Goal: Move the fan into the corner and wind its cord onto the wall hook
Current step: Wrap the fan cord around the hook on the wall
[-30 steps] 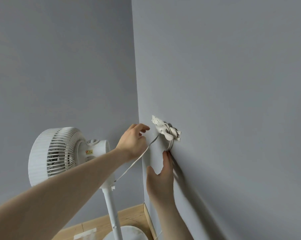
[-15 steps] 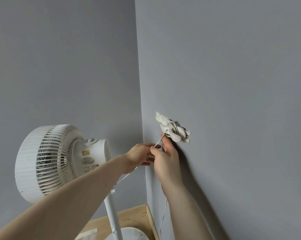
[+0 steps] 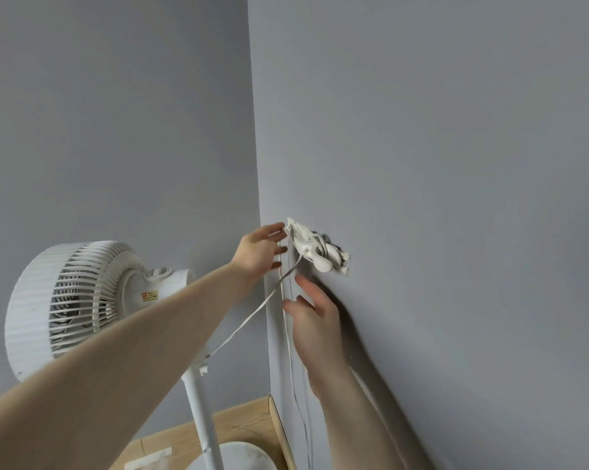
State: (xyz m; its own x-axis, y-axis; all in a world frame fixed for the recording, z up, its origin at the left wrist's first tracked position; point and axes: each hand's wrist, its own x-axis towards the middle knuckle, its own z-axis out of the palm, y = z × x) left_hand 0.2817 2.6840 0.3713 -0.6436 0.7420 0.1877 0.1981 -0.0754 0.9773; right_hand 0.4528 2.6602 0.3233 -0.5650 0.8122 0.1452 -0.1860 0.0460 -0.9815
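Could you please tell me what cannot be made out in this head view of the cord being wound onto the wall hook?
- Wall hook: the wound cord covers it, so its shape and the number of turns are unclear.
- Cord's plug end: not visible; one strand drops along the wall out of the frame's bottom edge.
- Fan base: cut off by the bottom edge.
- Left hand grip: fingers spread by the hook; contact with the cord unclear.
- Right hand: likewise.

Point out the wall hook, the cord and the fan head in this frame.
wall hook (image 3: 315, 251), head view, on its white body with cord turns around it.
cord (image 3: 252, 317), head view, on the slack run below the hook.
fan head (image 3: 73, 300), head view, on the ribbed grille.
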